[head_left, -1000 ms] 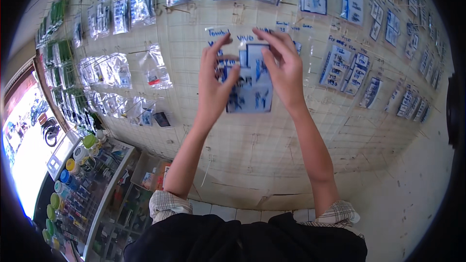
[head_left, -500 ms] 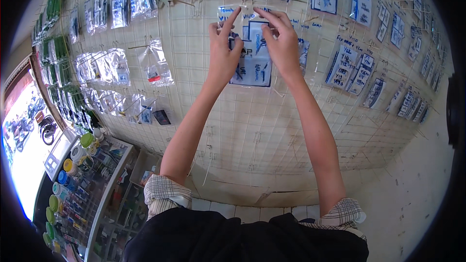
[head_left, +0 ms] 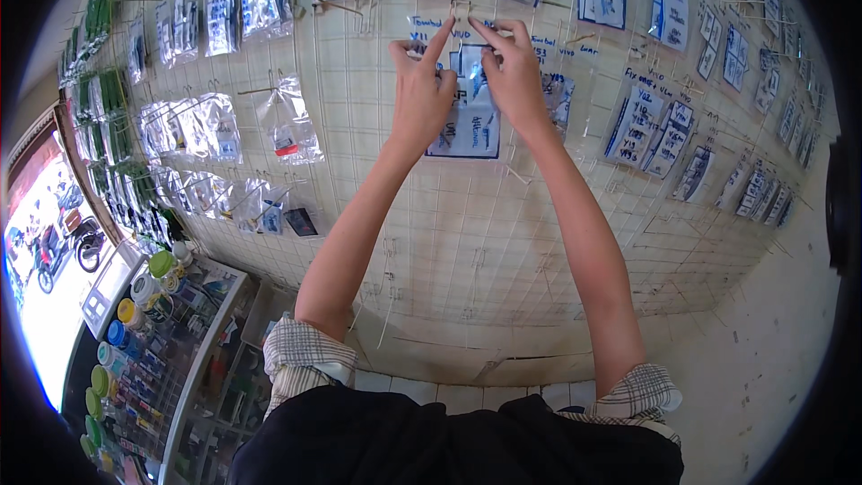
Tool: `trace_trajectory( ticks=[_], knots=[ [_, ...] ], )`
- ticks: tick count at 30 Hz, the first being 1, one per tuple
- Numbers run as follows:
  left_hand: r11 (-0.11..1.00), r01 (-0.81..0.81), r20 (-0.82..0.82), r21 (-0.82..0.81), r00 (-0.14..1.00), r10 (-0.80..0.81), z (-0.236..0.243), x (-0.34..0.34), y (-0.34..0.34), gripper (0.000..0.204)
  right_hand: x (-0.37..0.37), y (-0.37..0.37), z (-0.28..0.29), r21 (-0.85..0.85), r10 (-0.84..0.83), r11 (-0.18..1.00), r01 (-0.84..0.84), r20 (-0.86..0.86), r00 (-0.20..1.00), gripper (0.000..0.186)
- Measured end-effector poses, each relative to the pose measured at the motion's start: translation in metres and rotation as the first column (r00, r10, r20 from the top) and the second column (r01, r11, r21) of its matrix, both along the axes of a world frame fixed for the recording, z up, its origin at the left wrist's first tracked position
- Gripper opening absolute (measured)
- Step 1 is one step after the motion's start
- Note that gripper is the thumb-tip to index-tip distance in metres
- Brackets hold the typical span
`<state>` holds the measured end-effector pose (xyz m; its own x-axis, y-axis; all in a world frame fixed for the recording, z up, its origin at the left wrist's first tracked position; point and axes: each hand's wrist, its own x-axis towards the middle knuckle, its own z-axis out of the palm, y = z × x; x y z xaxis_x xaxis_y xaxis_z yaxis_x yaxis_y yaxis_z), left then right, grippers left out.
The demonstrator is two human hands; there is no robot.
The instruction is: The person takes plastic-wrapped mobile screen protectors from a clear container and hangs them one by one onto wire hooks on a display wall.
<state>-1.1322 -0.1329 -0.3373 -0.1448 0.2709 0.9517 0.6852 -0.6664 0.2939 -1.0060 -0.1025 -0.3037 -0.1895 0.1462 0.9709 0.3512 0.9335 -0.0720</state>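
Both my hands are raised at a clear plastic bag of blue-bordered packets [head_left: 469,126] with blue handwriting along its top. My left hand [head_left: 424,90] grips the bag's left part, index finger stretched up to the top edge, other fingers bent. My right hand [head_left: 514,81] grips the right part, thumb bent over the bag and index finger reaching to the top near a small wire hook [head_left: 462,7] on the white grid panel. The fingers behind the bag are partly hidden. Another packet [head_left: 557,103] shows just right of my right hand.
More bagged packets hang around on wire hooks [head_left: 651,126], with green items [head_left: 103,90] far left. At lower left stands a glass display counter [head_left: 206,332] topped with several lidded jars [head_left: 128,312]. A bright doorway with parked motorbikes [head_left: 63,251] is on the left, a white wall [head_left: 763,332] on the right.
Both hands and the bag have moved up the panel over the last second, and my index fingertips are now at the bag's top edge by the hook.
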Motion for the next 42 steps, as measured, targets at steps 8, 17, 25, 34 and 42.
trace_trajectory(
  ticks=[8,17,25,34,42],
  knots=[
    [0.943,-0.282,-0.163,-0.177,0.953,0.254,0.007,-0.004,0.054,0.067,-0.014,0.065,-0.001,0.105,-0.227,0.972,0.212,0.165,0.960,0.051],
    [0.923,-0.371,-0.112,-0.098,0.926,0.360,-0.007,0.002,0.012,0.059,0.017,0.022,-0.009,0.132,-0.320,0.944,0.303,0.132,0.938,0.058],
    [0.785,0.604,0.192,0.137,0.761,-0.620,-0.139,0.134,-0.134,0.018,0.201,-0.174,-0.141,-0.226,-0.268,0.939,0.260,-0.003,0.963,0.033],
    [-0.147,0.563,0.492,-0.813,0.530,-0.690,-0.391,0.300,-0.161,0.024,0.382,-0.373,-0.485,-0.938,-0.910,0.085,0.335,0.064,0.410,0.024],
    [-0.375,0.174,0.412,-0.910,0.463,-0.785,-0.597,0.346,-0.185,0.021,0.376,-0.488,-0.684,-0.973,-0.967,-0.230,0.009,0.230,0.110,0.020]
  ],
)
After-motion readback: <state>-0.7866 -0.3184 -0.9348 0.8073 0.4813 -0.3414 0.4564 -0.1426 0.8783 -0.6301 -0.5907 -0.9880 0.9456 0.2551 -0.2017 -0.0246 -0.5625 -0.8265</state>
